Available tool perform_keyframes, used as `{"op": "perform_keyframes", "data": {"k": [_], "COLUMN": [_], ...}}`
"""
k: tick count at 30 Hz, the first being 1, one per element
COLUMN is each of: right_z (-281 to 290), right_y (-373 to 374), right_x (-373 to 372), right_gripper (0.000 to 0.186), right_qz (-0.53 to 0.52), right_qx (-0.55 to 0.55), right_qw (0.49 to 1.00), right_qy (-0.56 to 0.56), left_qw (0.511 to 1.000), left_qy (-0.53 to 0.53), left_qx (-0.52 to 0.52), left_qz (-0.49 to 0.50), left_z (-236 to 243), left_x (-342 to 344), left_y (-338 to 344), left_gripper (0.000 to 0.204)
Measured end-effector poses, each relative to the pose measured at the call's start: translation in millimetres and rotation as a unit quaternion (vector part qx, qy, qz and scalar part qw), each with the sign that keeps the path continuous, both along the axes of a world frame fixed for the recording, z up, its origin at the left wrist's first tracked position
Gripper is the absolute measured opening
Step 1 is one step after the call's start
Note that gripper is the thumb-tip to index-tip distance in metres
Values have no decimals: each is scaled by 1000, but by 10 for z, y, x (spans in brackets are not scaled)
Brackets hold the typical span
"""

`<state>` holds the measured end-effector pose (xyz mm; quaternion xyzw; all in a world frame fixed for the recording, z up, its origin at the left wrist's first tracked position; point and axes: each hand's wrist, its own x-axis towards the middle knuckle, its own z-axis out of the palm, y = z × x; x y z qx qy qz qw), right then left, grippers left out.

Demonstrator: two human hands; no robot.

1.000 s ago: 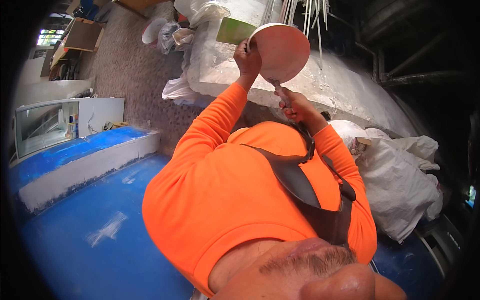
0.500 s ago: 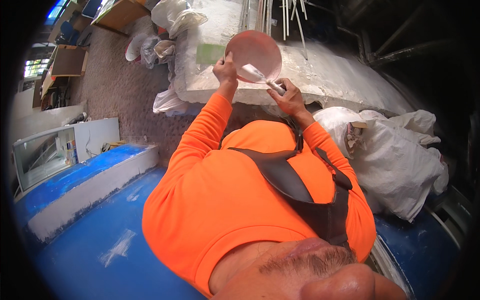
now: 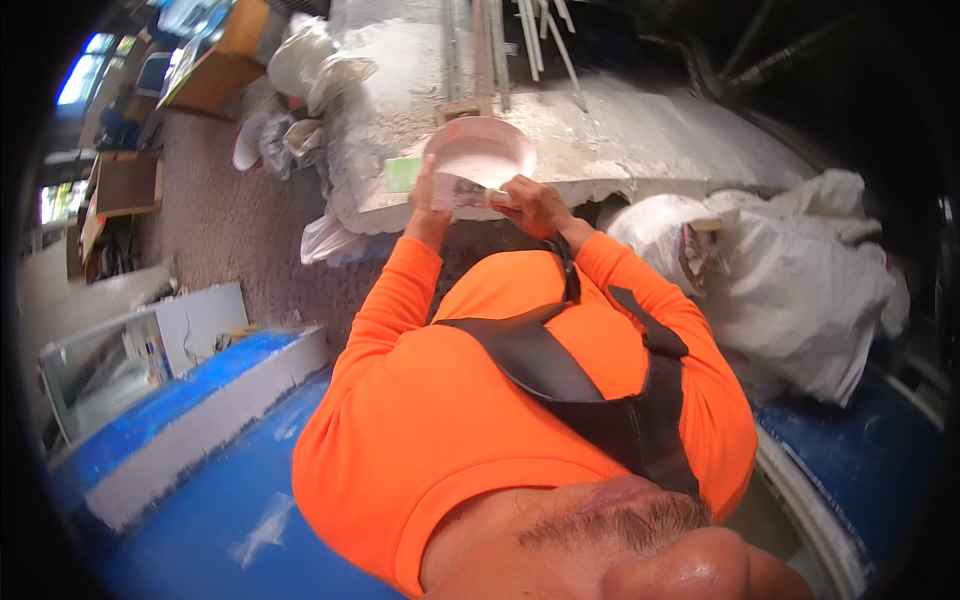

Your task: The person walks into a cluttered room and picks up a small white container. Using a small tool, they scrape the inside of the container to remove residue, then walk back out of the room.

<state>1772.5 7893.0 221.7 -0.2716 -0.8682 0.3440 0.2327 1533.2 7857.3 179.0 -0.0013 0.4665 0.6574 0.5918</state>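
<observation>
My left hand (image 3: 428,205) grips the left side of a round, pale pink bowl (image 3: 480,145), held over the edge of a rough, dusty concrete slab (image 3: 620,130). Closed around the handle of a scraper (image 3: 494,197) is my right hand (image 3: 535,208), at the bowl's near right rim. The scraper's blade is too blurred to make out against the bowl. A flat green piece (image 3: 401,175) lies on the slab just left of the bowl.
Long pale rods (image 3: 535,40) lie on the slab's far part. Plastic bags (image 3: 305,60) are at its left, large white sacks (image 3: 790,290) at my right. Wooden furniture (image 3: 215,75), a glass-fronted cabinet (image 3: 100,385) and a blue-painted ledge (image 3: 190,385) stand to the left.
Both hands have moved down and left with the bowl and scraper, nearer my body. The bowl's tilt has changed. The surroundings have shifted in the view.
</observation>
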Motion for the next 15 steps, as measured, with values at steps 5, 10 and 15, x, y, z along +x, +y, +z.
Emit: {"op": "perform_keyframes", "data": {"k": [5,10,15], "right_z": [132,149,69], "right_y": [31,-25,-268], "right_x": [37,608,1446], "right_gripper": [20,25,34], "right_qz": [-87,-294,-562], "right_qx": [3,35,-17], "right_qw": [988,943,813], "right_qy": [130,152,151], "left_qw": [999,985,978], "left_qy": [15,100,115], "left_qx": [-34,-117,-169], "left_qz": [15,82,49], "left_z": [116,269,139], "left_x": [-201,-25,-87], "left_y": [-273,-373,-620], "left_gripper": [84,95,87]}}
